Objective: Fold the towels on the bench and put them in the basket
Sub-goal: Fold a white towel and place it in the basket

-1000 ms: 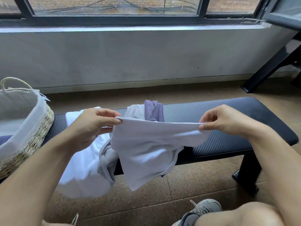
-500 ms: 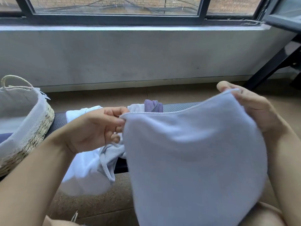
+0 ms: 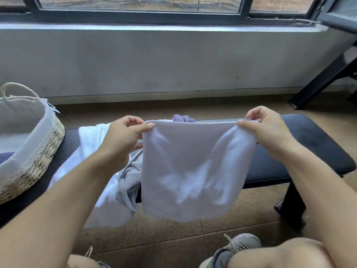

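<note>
Your left hand (image 3: 123, 136) and right hand (image 3: 268, 132) each pinch a top corner of a pale towel (image 3: 193, 171), which hangs in front of the worktop (image 3: 309, 144) and hides its middle. More towels (image 3: 92, 144) lie heaped behind it. The basket (image 3: 38, 151) sits at the worktop's left end, cut off by the frame.

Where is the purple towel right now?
In the head view, the purple towel lies mid-bench, peeking over the top edge of the white towel held up between both hands, right of the basket.
</note>
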The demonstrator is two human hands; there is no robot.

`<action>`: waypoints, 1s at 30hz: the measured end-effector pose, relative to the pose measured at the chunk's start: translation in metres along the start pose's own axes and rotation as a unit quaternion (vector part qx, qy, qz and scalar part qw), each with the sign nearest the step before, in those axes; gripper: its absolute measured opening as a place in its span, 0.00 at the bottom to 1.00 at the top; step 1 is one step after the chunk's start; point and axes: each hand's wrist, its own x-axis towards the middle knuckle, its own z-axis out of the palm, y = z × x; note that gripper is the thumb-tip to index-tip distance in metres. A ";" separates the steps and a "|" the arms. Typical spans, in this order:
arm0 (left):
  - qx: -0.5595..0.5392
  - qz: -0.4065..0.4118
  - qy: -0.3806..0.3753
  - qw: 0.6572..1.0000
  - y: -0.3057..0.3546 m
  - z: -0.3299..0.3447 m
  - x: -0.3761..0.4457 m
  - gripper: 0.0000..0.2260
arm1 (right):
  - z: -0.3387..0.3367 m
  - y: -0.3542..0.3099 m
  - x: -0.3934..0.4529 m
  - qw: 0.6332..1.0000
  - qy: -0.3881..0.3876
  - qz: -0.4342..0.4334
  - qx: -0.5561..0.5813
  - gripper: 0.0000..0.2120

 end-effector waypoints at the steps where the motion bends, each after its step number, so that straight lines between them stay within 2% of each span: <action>1: 0.001 0.013 0.007 1.000 0.000 0.003 -0.002 0.10 | 0.001 -0.009 -0.005 1.000 -0.015 0.003 0.013 0.09; 7: 0.016 0.105 -0.027 0.994 -0.002 0.024 -0.030 0.09 | 0.031 -0.061 -0.059 0.971 -0.225 0.014 0.074 0.01; 9: 0.026 0.129 -0.049 0.990 -0.002 0.029 -0.041 0.08 | 0.041 -0.066 -0.071 0.948 -0.313 0.015 0.054 0.09; 11: 0.048 0.154 -0.067 0.985 -0.002 0.032 -0.049 0.07 | 0.045 -0.064 -0.075 0.936 -0.351 -0.025 0.003 0.13; 15: 0.057 0.163 -0.098 0.980 0.000 0.033 -0.057 0.06 | 0.050 -0.058 -0.070 0.954 -0.250 -0.142 -0.088 0.05; 19: 0.057 0.169 -0.110 0.978 -0.001 0.034 -0.061 0.07 | 0.051 -0.057 -0.067 0.935 -0.211 -0.247 -0.140 0.05; 24: 0.035 0.156 -0.115 0.980 -0.001 0.035 -0.064 0.07 | 0.051 -0.055 -0.064 0.944 -0.225 -0.220 -0.098 0.04; 30: 0.011 0.149 -0.125 0.981 0.000 0.034 -0.067 0.07 | 0.051 -0.056 -0.064 0.955 -0.205 -0.209 -0.053 0.04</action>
